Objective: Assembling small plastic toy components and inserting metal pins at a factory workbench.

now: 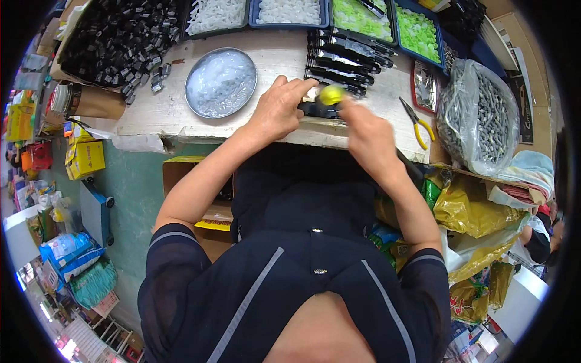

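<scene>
My left hand (pixel 277 110) is at the table's front edge, its fingers closed around the near end of a black plastic piece (pixel 319 111). My right hand (pixel 370 134) is wrapped round the handle of what looks like a small mallet (pixel 331 95). The mallet's round yellow-green head, smeared by motion, is just above the black piece, and whether they touch I cannot tell. Right behind both hands lies a row of long black assembled pieces (pixel 342 59), side by side. My fingers hide part of the piece being held.
Left of my hands is a round metal dish (pixel 221 83) with translucent parts. A heap of black parts (pixel 124 36) lies at far left, beside a jar (pixel 91 101). Trays of white (pixel 289 26) and green pieces (pixel 440 55) line the back. Pliers (pixel 416 123) and a bag (pixel 478 118) are right.
</scene>
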`<control>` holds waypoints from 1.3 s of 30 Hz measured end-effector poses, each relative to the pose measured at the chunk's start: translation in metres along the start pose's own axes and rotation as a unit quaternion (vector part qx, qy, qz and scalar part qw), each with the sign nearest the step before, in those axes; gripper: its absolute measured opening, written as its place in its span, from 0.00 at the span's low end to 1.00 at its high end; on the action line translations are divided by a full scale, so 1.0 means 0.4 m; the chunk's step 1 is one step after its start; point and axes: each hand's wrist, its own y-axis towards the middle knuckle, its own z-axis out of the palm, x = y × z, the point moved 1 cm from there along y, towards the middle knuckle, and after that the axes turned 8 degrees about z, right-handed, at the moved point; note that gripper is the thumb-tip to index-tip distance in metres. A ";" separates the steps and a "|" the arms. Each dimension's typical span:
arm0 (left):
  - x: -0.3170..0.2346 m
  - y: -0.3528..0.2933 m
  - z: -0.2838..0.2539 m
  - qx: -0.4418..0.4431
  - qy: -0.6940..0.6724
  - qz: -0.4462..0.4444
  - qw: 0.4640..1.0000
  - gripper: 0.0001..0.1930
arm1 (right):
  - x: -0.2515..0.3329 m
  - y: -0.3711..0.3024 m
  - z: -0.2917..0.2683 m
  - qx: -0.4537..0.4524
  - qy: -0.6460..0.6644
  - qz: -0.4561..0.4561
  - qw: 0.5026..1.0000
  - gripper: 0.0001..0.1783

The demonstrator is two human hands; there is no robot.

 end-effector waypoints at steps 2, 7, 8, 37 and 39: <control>0.001 -0.021 0.017 -0.073 -0.012 -0.015 0.997 0.32 | 0.002 0.021 0.013 0.125 -0.068 0.026 0.989 0.09; -0.033 -0.088 0.075 -0.209 0.126 0.033 0.969 0.20 | 0.020 0.061 -0.001 0.142 -0.088 0.057 0.984 0.07; -0.037 -0.101 0.092 -0.230 0.151 0.060 0.960 0.17 | 0.015 0.069 0.017 0.131 -0.050 0.055 0.989 0.07; 0.017 0.167 -0.023 -0.129 0.056 0.250 0.958 0.16 | -0.262 0.081 -0.038 -0.135 0.253 0.184 0.940 0.27; 0.026 0.229 -0.021 -0.155 0.081 0.266 0.948 0.15 | -0.270 0.151 -0.003 -0.125 0.360 0.217 0.899 0.32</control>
